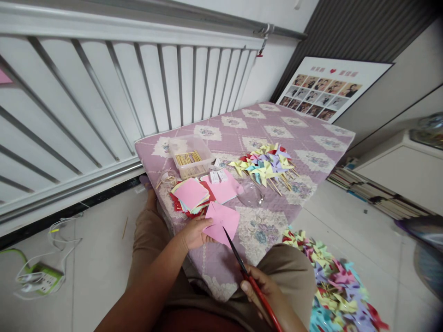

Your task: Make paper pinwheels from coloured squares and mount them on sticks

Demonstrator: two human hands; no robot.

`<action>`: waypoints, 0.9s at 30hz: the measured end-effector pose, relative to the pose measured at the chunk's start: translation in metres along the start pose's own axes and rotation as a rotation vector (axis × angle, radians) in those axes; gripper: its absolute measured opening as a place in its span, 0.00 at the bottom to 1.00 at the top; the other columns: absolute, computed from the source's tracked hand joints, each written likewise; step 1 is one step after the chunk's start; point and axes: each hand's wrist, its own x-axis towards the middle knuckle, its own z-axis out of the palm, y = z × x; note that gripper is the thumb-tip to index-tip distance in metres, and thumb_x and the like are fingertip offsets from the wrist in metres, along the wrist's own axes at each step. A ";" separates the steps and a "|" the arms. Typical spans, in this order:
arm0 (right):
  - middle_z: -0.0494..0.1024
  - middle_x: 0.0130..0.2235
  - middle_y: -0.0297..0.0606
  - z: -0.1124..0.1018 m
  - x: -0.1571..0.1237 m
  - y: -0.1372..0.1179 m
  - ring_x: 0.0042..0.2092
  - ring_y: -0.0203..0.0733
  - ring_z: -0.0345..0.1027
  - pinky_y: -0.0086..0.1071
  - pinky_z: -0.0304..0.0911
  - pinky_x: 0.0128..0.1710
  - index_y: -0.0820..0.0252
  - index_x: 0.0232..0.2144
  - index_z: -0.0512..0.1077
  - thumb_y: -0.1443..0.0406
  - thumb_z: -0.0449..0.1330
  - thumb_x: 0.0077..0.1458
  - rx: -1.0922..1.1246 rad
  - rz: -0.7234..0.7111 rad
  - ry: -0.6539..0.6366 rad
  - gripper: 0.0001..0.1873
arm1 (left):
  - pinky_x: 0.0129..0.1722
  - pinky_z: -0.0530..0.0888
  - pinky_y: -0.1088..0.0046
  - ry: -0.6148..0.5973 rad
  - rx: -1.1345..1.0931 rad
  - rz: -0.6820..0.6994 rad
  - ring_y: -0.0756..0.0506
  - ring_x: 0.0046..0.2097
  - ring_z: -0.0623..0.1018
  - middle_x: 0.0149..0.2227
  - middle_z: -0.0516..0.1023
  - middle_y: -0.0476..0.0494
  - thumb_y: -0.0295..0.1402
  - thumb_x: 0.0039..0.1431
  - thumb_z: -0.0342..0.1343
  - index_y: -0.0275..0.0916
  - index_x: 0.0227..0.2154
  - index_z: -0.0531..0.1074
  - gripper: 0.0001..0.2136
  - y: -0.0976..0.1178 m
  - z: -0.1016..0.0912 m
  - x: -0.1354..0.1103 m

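My left hand (194,233) pinches the left edge of a pink paper square (223,221) above the purple quilted mattress (270,133). My right hand (266,290) is closed round the red handles of a pair of scissors (242,265), whose dark blades point up at the lower edge of the pink square. A stack of coloured paper squares (191,196) lies just beyond my left hand. Further back sit a clear box of wooden sticks (189,159) and a pile of finished paper pinwheels (266,166).
Another heap of pinwheels (332,286) lies on the floor at my right. A clear glass bowl (249,193) and a small jar (168,177) stand on the mattress. White railing (104,92) at left, power strip (41,279) on the floor, books (370,193) and a photo board (321,90) at right.
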 end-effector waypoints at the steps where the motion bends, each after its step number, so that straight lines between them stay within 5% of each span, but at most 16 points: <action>1: 0.61 0.20 0.29 0.000 0.000 -0.001 0.23 0.36 0.57 0.26 0.58 0.21 0.59 0.42 0.76 0.42 0.59 0.50 0.002 0.001 0.004 0.30 | 0.30 0.74 0.70 -0.001 0.004 -0.001 0.46 0.27 0.78 0.29 0.81 0.43 0.36 0.45 0.67 0.35 0.36 0.77 0.15 0.000 0.000 0.000; 9: 0.62 0.21 0.29 0.001 0.000 0.002 0.23 0.35 0.56 0.26 0.56 0.21 0.59 0.42 0.76 0.43 0.59 0.51 0.031 -0.007 0.011 0.28 | 0.32 0.75 0.70 -0.012 0.022 0.008 0.46 0.29 0.79 0.29 0.81 0.42 0.37 0.44 0.68 0.35 0.36 0.76 0.16 0.000 0.001 0.000; 18: 0.66 0.22 0.32 0.002 -0.001 -0.001 0.28 0.42 0.64 0.33 0.66 0.29 0.57 0.43 0.76 0.41 0.59 0.49 0.002 -0.082 0.032 0.30 | 0.34 0.75 0.68 -0.011 0.052 0.014 0.46 0.29 0.79 0.30 0.81 0.41 0.38 0.44 0.68 0.34 0.38 0.76 0.18 -0.002 0.000 0.000; 27: 0.76 0.41 0.44 -0.020 -0.019 0.015 0.42 0.53 0.69 0.43 0.67 0.45 0.57 0.54 0.69 0.44 0.58 0.51 -0.129 -0.107 -0.001 0.35 | 0.33 0.74 0.69 -0.021 0.084 0.034 0.45 0.29 0.79 0.30 0.81 0.41 0.38 0.46 0.66 0.34 0.39 0.77 0.17 -0.004 -0.002 0.000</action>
